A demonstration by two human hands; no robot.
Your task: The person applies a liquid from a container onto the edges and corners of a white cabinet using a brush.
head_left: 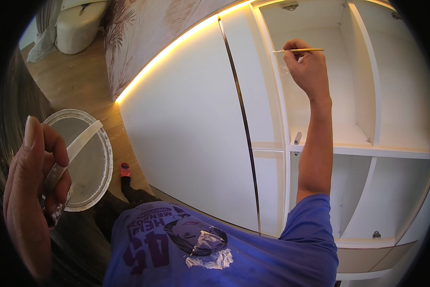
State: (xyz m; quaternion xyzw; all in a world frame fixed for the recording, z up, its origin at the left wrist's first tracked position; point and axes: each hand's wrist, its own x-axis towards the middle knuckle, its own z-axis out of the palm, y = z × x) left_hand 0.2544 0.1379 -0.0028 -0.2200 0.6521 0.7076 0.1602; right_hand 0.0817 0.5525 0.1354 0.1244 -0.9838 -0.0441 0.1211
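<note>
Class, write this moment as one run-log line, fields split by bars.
right hand: grips thin brush, tip at cabinet edge | left hand: grips pale flat tool | white-rimmed container: behind tool

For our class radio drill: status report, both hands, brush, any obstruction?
Left hand gripping pale flat tool by white tub. Right hand pinching thin brush. Tip at cabinet edge, contact unclear. Nothing visibly in the way.

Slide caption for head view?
Right hand holds a slim, tan-handled brush at a white, open-fronted cabinet; left hand grips a narrow whitish strip.
</note>
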